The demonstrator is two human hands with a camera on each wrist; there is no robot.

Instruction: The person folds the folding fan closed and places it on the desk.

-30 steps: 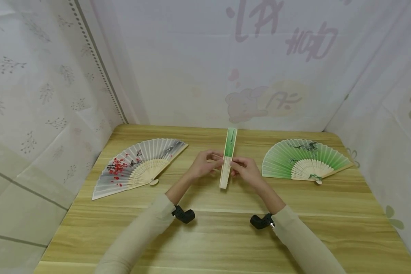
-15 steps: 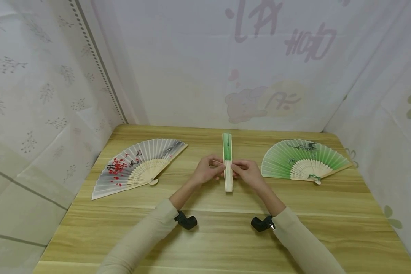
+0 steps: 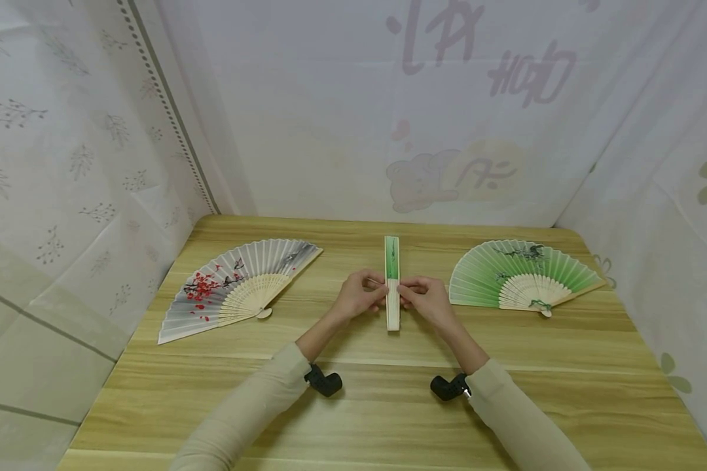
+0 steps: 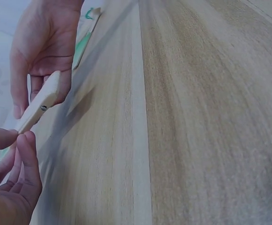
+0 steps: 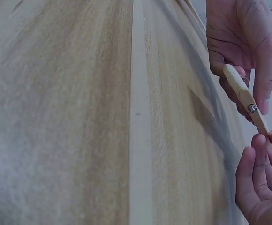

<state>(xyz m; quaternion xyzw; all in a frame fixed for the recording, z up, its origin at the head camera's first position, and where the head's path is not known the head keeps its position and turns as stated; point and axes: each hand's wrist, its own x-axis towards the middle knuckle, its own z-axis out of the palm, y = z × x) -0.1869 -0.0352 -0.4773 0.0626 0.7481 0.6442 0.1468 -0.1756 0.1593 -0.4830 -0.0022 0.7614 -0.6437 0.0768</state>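
Observation:
A folded hand fan (image 3: 392, 306), with green cloth at its far half and pale ribs at its near half, is held over the middle of the table. My left hand (image 3: 357, 296) pinches its left side between thumb and fingers. On the opposite side, my right hand (image 3: 429, 299) pinches it too. In the left wrist view the rib end of the fan (image 4: 41, 99) shows a small metal rivet. The right wrist view has the same end of the fan (image 5: 241, 89), tilted, with a shadow on the table below; the cloth part is mostly hidden there.
A spread grey fan with red blossoms (image 3: 250, 278) lies on the wooden table (image 3: 383, 418) to the left. To the right lies a spread green fan (image 3: 521, 271) with a green cord at its pivot. Printed curtains (image 3: 306, 131) stand behind and at both sides.
The folded fan has turned from a slant to nearly straight away from me and come slightly nearer. Both hands have moved along with it, keeping their grip. The spread fans lie as before.

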